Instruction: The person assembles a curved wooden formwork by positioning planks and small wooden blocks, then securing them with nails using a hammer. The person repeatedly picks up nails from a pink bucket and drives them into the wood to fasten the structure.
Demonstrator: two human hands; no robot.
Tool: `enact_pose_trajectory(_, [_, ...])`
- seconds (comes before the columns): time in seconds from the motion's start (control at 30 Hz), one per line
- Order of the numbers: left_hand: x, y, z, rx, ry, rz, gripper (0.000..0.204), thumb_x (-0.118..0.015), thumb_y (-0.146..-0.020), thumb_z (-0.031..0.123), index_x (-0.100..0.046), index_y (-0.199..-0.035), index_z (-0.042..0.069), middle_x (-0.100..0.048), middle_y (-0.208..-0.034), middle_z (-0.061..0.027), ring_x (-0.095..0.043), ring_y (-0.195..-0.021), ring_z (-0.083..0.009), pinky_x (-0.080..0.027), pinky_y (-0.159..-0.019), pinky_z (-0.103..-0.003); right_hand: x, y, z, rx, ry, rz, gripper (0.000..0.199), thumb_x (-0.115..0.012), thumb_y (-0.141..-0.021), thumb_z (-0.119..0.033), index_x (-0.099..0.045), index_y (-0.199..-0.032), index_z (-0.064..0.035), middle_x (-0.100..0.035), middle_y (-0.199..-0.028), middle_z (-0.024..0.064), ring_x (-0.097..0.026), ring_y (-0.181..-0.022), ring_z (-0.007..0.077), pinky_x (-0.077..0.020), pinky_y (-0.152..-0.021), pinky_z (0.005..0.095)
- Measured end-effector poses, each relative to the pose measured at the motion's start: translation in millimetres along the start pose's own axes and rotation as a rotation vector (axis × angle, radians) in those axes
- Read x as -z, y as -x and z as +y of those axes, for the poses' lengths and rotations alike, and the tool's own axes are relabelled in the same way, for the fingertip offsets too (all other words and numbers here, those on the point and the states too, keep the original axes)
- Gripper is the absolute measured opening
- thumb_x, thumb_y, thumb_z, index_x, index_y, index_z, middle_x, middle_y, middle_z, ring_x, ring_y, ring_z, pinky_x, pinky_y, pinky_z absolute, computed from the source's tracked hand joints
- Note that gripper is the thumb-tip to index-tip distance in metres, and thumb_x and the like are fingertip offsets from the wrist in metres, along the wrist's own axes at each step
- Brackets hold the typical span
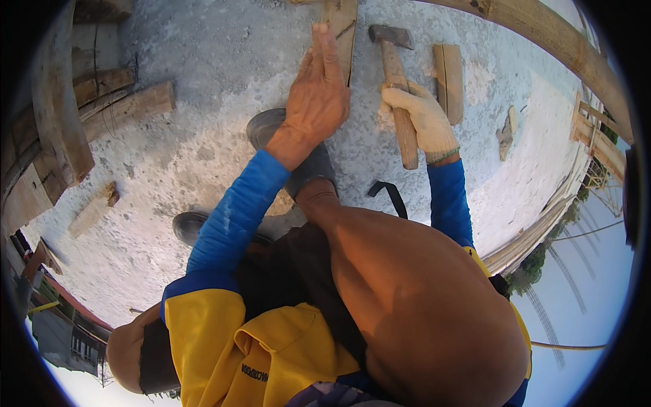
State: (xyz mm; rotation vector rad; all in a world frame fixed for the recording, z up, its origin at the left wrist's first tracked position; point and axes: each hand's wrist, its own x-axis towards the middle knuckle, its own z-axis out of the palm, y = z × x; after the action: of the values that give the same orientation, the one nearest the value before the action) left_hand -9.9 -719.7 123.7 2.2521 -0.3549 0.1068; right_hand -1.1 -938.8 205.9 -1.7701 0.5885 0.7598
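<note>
Concrete underneath: gloved right hand (422, 117) fingers clasp hammer (397, 88).

A rough, pale concrete floor (203, 142) is carrying everything here, its surface showing grey and patchy. A narrow wooden plank (342, 27) is lying at the top, with a short wood block (449, 81) resting just to its right. Stacked timbers (122, 102) are lying at the left, a small offcut (93, 209) is sitting nearer, and a wood scrap (507, 130) is lying at the right.
</note>
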Motion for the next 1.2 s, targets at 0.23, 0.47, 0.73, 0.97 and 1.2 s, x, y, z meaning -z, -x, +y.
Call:
enact_pose_trajectory(0.23, [-3.1,-0.5,10.9,0.035,-0.052,0.061,0.099,-0.061,-0.088,-0.001,0.005,-0.16,-0.02,-0.032,-0.156,-0.0497,-0.046,-0.142,-0.0595,-0.042,-0.121,-0.053,-28.0,34.4,-10.2,0.198,-0.032,0.117,0.039,-0.07,-0.098,-0.027,-0.064,-0.126,-0.0001,-0.071,-0.092,0.0048,-0.067,-0.073,0.0115,-0.0551,-0.065,0.0306])
enact_pose_trajectory(0.47, [-3.5,-2.0,8.3,0.019,-0.04,0.031,0.099,-0.058,-0.087,-0.002,0.005,-0.163,-0.015,-0.021,-0.163,-0.047,-0.034,-0.153,-0.0527,-0.036,-0.126,-0.053,-38.7,35.4,-14.6,0.506,0.761,0.328,0.043,-0.065,-0.099,-0.025,-0.06,-0.136,-0.0046,-0.074,-0.097,0.0238,-0.075,-0.083,0.0404,-0.0575,-0.071,0.0487])
enact_pose_trajectory(0.73, [-2.4,-6.4,6.7,-0.032,-0.102,0.049,0.1,-0.063,-0.088,-0.003,0.005,-0.16,-0.02,-0.026,-0.159,-0.0504,-0.047,-0.139,-0.0617,-0.042,-0.12,-0.057,-46.4,20.0,-20.6,0.473,0.948,0.375,0.044,-0.066,-0.1,-0.026,-0.06,-0.138,-0.0059,-0.074,-0.097,0.024,-0.073,-0.088,0.0457,-0.0574,-0.075,0.0518])
enact_pose_trajectory(0.97, [-1.7,-3.3,8.8,0.014,-0.064,0.013,0.099,-0.061,-0.088,-0.003,0.005,-0.159,-0.021,-0.029,-0.156,-0.0516,-0.046,-0.139,-0.0624,-0.042,-0.119,-0.057,-50.1,24.7,-16.9,0.616,0.769,0.432,0.042,-0.065,-0.101,-0.027,-0.06,-0.136,-0.0046,-0.074,-0.099,0.0254,-0.073,-0.089,0.0463,-0.0575,-0.076,0.0529])
enact_pose_trajectory(1.2, [-2.1,-5.7,7.4,0.015,-0.011,0.052,0.103,-0.06,-0.088,-0.003,0.012,-0.162,-0.014,-0.03,-0.155,-0.0524,-0.047,-0.136,-0.0652,-0.048,-0.114,-0.056,-54.4,18.9,-12.2,0.494,0.829,0.355,0.041,-0.064,-0.1,-0.027,-0.06,-0.135,-0.0047,-0.073,-0.093,0.025,-0.072,-0.083,0.0461,-0.0574,-0.071,0.0521])
